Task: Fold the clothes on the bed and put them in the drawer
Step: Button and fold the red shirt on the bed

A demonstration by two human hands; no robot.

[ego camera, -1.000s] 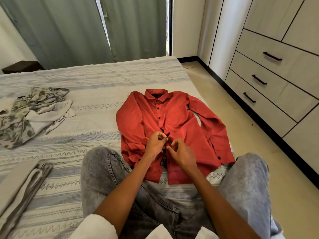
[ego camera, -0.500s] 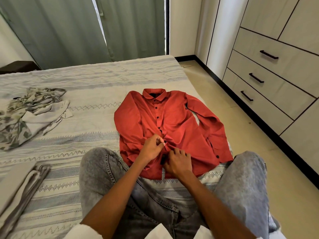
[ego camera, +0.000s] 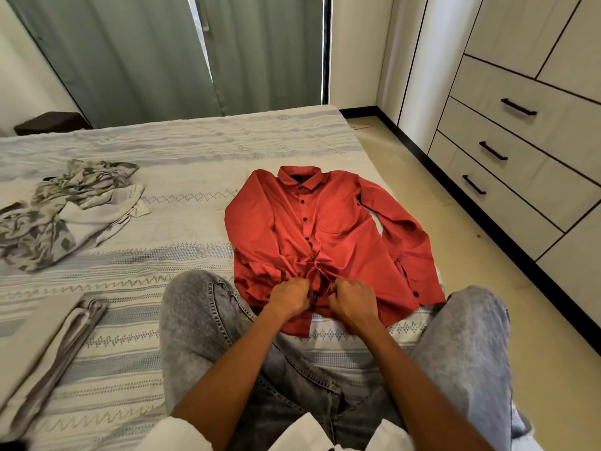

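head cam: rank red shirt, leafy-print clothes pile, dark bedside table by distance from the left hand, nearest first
1. Red shirt: in the left hand, which grips its lower front beside the right hand.
2. Leafy-print clothes pile: on the bed, off to the left.
3. Dark bedside table: beyond the bed's far left edge, by the curtain.

The bed [ego camera: 182, 151] wears a pale cover with grey woven bands and rows of zigzags and diamonds. A red shirt [ego camera: 328, 229] lies spread face up near its right edge, collar toward the far end, sleeves down along its sides. A crumpled leaf-print garment [ego camera: 61, 209] sits well apart on the left. Folded grey cloth [ego camera: 48, 333] lies at the near left. The person's legs in grey jeans [ego camera: 201, 323] rest on the cover, the shirt's hem between them.
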